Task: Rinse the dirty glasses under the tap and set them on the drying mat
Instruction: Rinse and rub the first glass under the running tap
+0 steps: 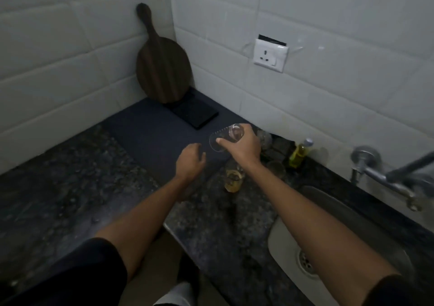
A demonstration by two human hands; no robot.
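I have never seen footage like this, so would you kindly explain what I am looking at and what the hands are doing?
There is no machine here: a camera worn on a person's head looks down at their two bare hands. The right hand holds a clear glass, tilted, over a dark drying mat on a stone counter. The left hand hovers beside it, loosely curled and holding nothing. Nearer stands a glass with yellowish liquid. A sink and tap are on the right, and a wooden board leans in the corner.
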